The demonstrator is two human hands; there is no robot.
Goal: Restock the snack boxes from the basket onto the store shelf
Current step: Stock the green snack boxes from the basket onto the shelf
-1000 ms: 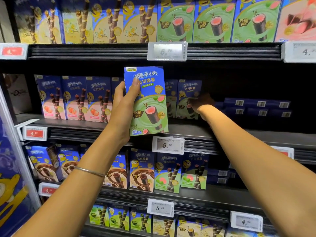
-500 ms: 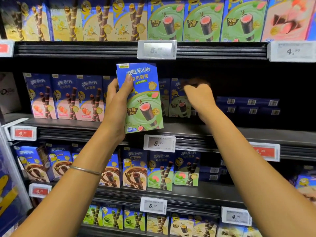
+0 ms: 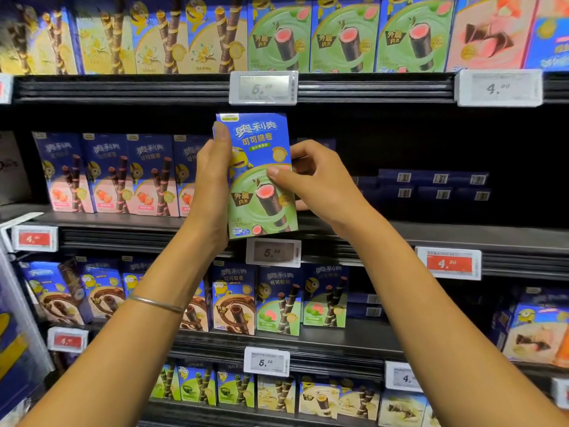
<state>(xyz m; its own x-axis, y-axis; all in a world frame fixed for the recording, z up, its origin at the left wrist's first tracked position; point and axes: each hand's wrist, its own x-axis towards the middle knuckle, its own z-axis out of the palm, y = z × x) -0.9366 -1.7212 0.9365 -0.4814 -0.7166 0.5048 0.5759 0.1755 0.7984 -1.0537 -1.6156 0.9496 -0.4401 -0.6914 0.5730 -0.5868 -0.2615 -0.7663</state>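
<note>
Snack box (image 3: pixel 258 143): printed cardboard, glossy, smooth faces.
Shelf (image 3: pixel 431 234): dark metal, matt, with a ribbed front rail.
Price tag (image 3: pixel 273 252): white plastic frame, smooth, greyish matt display.
Bangle (image 3: pixel 157 303): thin metal, polished, silvery.

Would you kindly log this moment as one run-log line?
left hand: grips green snack box | right hand: pinches its right edge | box: upright, in front of middle shelf, not yet placed

Head view, close, facing shelf (image 3: pixel 462 238)
</note>
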